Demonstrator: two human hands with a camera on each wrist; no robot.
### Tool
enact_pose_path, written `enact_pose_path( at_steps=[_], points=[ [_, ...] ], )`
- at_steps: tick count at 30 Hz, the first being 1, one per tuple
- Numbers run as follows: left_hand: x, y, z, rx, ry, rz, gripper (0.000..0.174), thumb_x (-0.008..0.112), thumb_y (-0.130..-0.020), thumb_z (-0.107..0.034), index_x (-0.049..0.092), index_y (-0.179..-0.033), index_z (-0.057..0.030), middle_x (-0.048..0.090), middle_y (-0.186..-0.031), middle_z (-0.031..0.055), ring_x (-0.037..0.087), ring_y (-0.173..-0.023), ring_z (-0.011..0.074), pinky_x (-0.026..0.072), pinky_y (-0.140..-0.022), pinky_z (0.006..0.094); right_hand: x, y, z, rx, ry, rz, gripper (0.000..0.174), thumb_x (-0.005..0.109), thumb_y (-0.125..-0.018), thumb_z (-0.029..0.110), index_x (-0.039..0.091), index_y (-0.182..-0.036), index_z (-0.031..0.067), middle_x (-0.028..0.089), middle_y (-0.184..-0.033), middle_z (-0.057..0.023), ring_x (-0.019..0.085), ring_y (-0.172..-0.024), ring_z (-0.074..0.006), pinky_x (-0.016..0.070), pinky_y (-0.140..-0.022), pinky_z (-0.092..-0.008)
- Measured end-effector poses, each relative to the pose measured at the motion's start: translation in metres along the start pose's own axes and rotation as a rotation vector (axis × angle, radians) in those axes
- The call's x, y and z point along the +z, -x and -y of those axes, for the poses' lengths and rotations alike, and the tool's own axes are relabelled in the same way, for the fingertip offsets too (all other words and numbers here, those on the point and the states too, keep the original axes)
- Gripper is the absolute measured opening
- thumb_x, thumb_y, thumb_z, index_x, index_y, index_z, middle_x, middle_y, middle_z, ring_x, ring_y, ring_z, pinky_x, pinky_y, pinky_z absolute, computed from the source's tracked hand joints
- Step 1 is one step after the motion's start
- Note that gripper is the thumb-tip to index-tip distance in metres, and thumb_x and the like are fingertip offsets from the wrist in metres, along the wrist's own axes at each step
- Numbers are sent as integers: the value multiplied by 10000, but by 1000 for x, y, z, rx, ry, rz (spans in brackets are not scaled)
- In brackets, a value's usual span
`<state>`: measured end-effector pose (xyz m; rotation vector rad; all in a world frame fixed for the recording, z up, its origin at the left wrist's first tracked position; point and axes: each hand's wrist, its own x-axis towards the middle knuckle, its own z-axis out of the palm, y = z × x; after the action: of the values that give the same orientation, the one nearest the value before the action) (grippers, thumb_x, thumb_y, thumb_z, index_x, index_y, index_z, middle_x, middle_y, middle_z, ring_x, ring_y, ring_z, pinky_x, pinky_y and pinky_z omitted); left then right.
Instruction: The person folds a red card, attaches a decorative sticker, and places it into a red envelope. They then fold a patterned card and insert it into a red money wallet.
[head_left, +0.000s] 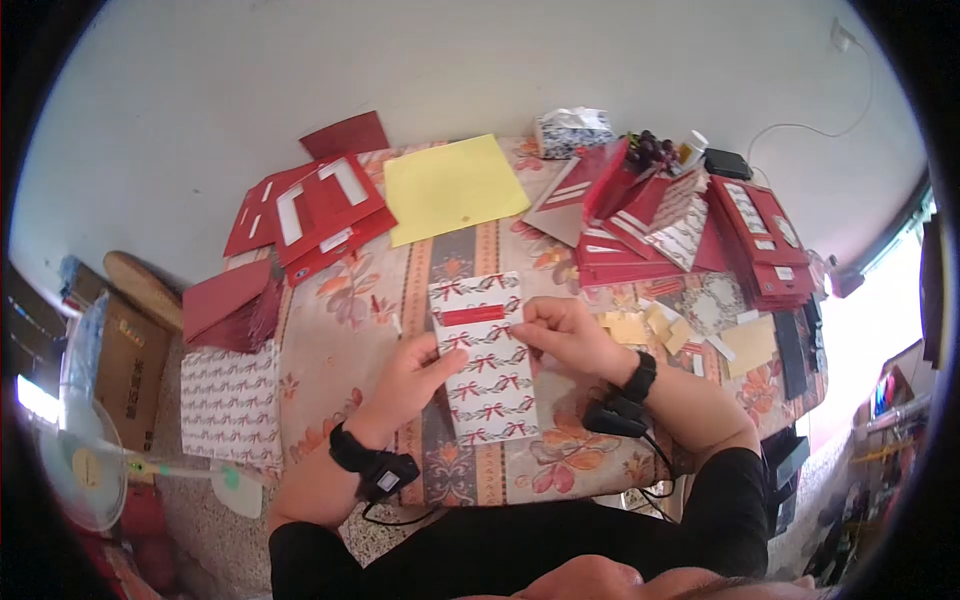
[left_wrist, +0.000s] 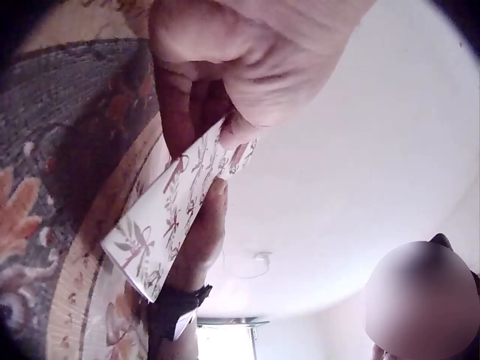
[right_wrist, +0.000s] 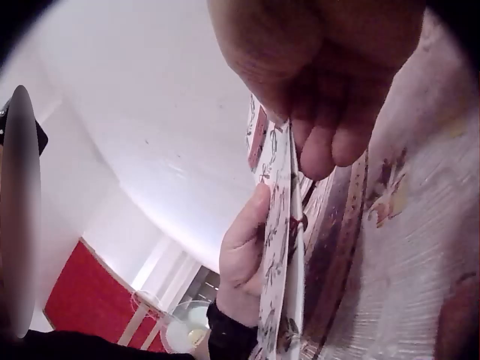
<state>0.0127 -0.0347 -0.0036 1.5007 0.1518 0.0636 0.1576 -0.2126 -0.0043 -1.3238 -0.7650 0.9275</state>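
Note:
A flat white folded patterned paper [head_left: 490,385], printed with green garlands and red bows, is held over the front middle of the table. A red strip [head_left: 474,315] crosses it near its top. My left hand [head_left: 412,378] grips the left edge, thumb on the printed face. On the opposite edge, up by the red strip, my right hand [head_left: 562,335] pinches the paper between thumb and fingers. The right wrist view shows the paper [right_wrist: 276,247] edge-on, with more than one layer. In the left wrist view its lower corner [left_wrist: 139,251] points toward the tablecloth.
A yellow sheet [head_left: 455,190] lies at the back. Red paper pieces [head_left: 330,205] and red envelopes [head_left: 235,305] are at left, above a patterned stack [head_left: 230,405]. Red folders [head_left: 650,265], a tissue box [head_left: 573,133] and grapes [head_left: 650,150] stand back right. Beige paper pieces [head_left: 660,325] lie near my right hand.

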Motion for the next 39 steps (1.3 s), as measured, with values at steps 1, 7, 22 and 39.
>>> enact_pose_path(
  at_steps=[1,7,22,39],
  points=[
    [1,0,0,7,15,-13,231,550,-878,-105,575,-1059,36,621,-983,45,562,-827,65,462,-723,221,0,1,2,4,-15,6,164,528,-902,138,509,-781,30,545,-628,10,527,-531,-50,374,-449,-193],
    [-7,-2,4,-5,37,4,303,454,-926,-165,477,-1168,17,601,-896,78,588,-749,132,505,-632,256,-23,4,16,-138,50,-134,139,546,-885,122,537,-815,2,566,-660,-2,535,-543,-58,413,-478,-196],
    [-10,-2,4,11,-16,-47,254,488,-907,-101,498,-1130,21,612,-867,92,590,-719,122,499,-626,240,-142,57,119,-621,479,-893,406,520,-855,44,459,-1255,15,571,-632,-6,485,-517,-30,379,-445,-184],
    [-10,-2,3,2,-48,-29,227,485,-909,-107,526,-1097,11,613,-857,78,590,-721,113,498,-639,234,-211,66,74,31,1096,-969,200,501,-726,80,647,-844,12,617,-701,-186,626,-647,-284,494,-622,-361]
  ],
)
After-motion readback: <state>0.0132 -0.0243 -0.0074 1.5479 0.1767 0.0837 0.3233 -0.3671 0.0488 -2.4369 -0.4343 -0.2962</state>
